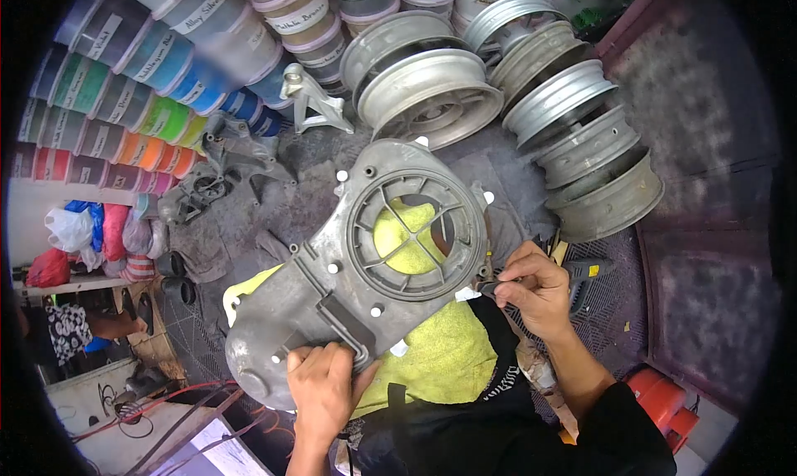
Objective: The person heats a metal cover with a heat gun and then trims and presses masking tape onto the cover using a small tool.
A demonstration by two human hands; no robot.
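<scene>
A grey cast-metal engine cover (320, 281) lies tilted across my lap, with a round spoked opening at its upper end. White plugs and bits of white tape sit at several points on it. My left hand (322, 386) is closed over the cover's lower edge. At the cover's right edge, beside a white tape tab (466, 294), my right hand (538, 296) pinches a small dark piece (488, 287) whose kind I cannot make out. A yellow-green towel (444, 351) lies under the cover and shows through the opening.
Silver wheel rims (427, 102) are stacked beyond the cover, with more rims (606, 193) to the right. Labelled paint tubs (158, 56) line the upper left. Other metal castings (224, 164) lie on the floor. A red tank (660, 401) stands at lower right.
</scene>
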